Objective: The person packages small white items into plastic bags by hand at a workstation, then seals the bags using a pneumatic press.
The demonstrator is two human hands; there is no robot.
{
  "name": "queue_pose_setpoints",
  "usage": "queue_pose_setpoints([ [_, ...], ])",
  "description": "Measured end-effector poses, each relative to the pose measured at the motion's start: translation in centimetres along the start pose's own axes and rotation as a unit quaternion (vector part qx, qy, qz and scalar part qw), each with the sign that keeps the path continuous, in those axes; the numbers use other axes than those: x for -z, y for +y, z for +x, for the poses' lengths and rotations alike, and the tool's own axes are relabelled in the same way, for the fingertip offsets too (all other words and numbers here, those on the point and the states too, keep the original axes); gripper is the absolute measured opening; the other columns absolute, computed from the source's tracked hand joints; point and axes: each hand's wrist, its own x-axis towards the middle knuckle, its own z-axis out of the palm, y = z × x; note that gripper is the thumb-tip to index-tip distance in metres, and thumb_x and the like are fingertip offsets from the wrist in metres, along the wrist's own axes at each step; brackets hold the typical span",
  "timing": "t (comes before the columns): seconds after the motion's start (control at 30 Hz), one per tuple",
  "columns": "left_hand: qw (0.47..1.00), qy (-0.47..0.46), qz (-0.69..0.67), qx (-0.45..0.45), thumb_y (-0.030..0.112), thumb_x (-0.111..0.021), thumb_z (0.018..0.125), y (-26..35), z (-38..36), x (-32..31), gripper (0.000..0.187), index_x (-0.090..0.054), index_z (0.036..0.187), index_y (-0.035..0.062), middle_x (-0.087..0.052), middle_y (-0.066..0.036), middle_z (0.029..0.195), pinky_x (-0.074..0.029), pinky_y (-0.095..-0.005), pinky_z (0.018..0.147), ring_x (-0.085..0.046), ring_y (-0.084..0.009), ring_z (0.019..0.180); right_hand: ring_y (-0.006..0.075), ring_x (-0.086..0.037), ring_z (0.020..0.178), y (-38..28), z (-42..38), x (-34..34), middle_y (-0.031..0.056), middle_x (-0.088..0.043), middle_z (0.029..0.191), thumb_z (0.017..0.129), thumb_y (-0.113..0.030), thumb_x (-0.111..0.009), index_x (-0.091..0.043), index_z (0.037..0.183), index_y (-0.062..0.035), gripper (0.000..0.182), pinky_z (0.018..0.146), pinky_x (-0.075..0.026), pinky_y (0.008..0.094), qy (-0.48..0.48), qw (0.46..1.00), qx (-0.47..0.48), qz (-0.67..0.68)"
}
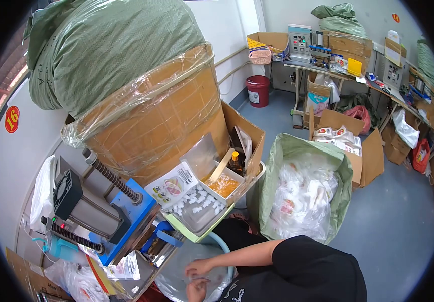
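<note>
Clear crinkled plastic bag (186, 282) in blue basin (222, 241), both hands (196, 279) pinching it

Green sack (305, 194) of packets; red bin (258, 90); cluttered bench (327, 73)

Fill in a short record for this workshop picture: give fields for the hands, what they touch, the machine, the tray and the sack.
Hands: left hand and right hand close together, low in the picture
Touching: clear plastic bag in a basin; grip unclear
Machine: blue sealing machine, to the left
Tray: small white pieces beside an orange-filled box
Sack: green sack of packets, to the right
</note>
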Motion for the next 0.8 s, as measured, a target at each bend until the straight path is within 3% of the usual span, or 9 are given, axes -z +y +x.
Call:
queue_pose_setpoints([
  [0.03,1.000,0.001,0.001,-0.001,0.011,-0.060,0.085,-0.2,0.1,-0.2,0.014,-0.068,0.093,0.0021,-0.067,-0.016,0.090,-0.049,-0.0357,0.078,-0.064,-0.0326,0.084,0.0199,-0.062,0.085,2.3,0.5,-0.1,0.0077,-0.067,0.091,0.076,-0.006,-0.060,-0.063,0.106,-0.0064,0.030,0.076,-0.047,0.0340,-0.101,0.992,-0.072,0.009],
  [0.13,0.987,0.079,0.065,0.126,0.012,-0.062,0.085,-0.1,0.5,-0.6,0.013,-0.067,0.091,0.0009,-0.067,-0.019,0.096,-0.049,-0.0386,0.080,-0.063,-0.0343,0.087,0.0136,-0.059,0.085,11.2,2.3,-3.0,0.0058,-0.068,0.094,0.075,-0.006,-0.059,-0.063,0.108,-0.0063,0.033,0.075,-0.047,0.0321,-0.084,0.994,-0.013,0.063],
  [0.2,0.970,0.211,0.079,0.095,0.014,-0.061,0.086,1.7,0.7,-1.3,0.015,-0.065,0.092,0.0003,-0.066,-0.021,0.091,-0.048,-0.0417,0.077,-0.063,-0.0379,0.086,0.0148,-0.060,0.085,9.1,1.2,-2.1,0.0065,-0.068,0.093,0.074,-0.005,-0.059,-0.064,0.107,-0.0067,0.033,0.075,-0.047,0.0324,-0.058,0.997,-0.006,0.049],
  [0.27,0.966,0.216,0.091,0.106,0.016,-0.061,0.087,2.3,1.2,-1.3,0.018,-0.065,0.092,-0.0003,-0.066,-0.022,0.089,-0.048,-0.0424,0.075,-0.062,-0.0394,0.084,0.0160,-0.060,0.085,7.7,0.4,-1.1,0.0072,-0.068,0.093,0.074,-0.005,-0.059,-0.064,0.106,-0.0071,0.033,0.074,-0.048,0.0327,-0.030,0.999,-0.003,0.037],
  [0.37,0.957,0.216,0.130,0.147,0.022,-0.061,0.088,2.9,1.4,-1.2,0.024,-0.064,0.092,-0.0016,-0.065,-0.023,0.086,-0.047,-0.0438,0.072,-0.060,-0.0417,0.079,0.0216,-0.063,0.087,5.7,0.1,-0.3,0.0092,-0.068,0.090,0.077,-0.008,-0.060,-0.066,0.095,-0.0070,0.020,0.072,-0.049,0.0361,0.034,0.999,-0.019,-0.035],
  [0.43,0.950,0.207,0.156,0.175,0.025,-0.060,0.089,2.2,1.1,-1.0,0.028,-0.065,0.093,-0.0023,-0.064,-0.023,0.086,-0.047,-0.0445,0.072,-0.059,-0.0426,0.077,0.0282,-0.065,0.090,3.1,-0.6,-0.6,0.0096,-0.068,0.087,0.077,-0.014,-0.062,-0.066,0.082,-0.0075,0.009,0.070,-0.051,0.0398,0.145,0.949,0.013,-0.281],
  [0.63,0.936,0.253,0.214,0.120,0.027,-0.055,0.094,-4.6,-3.0,2.2,0.034,-0.065,0.102,-0.0040,-0.065,-0.021,0.089,-0.047,-0.0422,0.076,-0.060,-0.0354,0.081,0.0300,-0.061,0.092,5.8,-1.7,1.6,0.0099,-0.065,0.086,0.075,-0.016,-0.061,-0.065,0.077,-0.0089,0.008,0.071,-0.053,0.0423,0.070,0.906,-0.068,-0.412],
  [0.7,0.914,0.278,-0.171,0.239,0.023,-0.054,0.095,-5.0,-2.7,1.8,0.030,-0.066,0.105,-0.0034,-0.066,-0.013,0.094,-0.047,-0.0376,0.079,-0.061,-0.0246,0.087,0.0302,-0.061,0.092,4.7,-1.3,1.4,0.0098,-0.065,0.087,0.075,-0.015,-0.061,-0.064,0.077,-0.0086,0.008,0.072,-0.053,0.0424,0.077,0.912,-0.053,-0.399],
  [0.8,0.857,0.316,-0.321,0.248,0.018,-0.056,0.095,-2.1,-0.1,1.1,0.026,-0.065,0.106,-0.0036,-0.065,-0.007,0.097,-0.047,-0.0329,0.082,-0.059,-0.0172,0.091,0.0308,-0.061,0.093,1.1,-0.3,1.1,0.0095,-0.065,0.087,0.075,-0.015,-0.061,-0.064,0.076,-0.0075,0.008,0.073,-0.052,0.0426,0.114,0.925,0.001,-0.362],
])
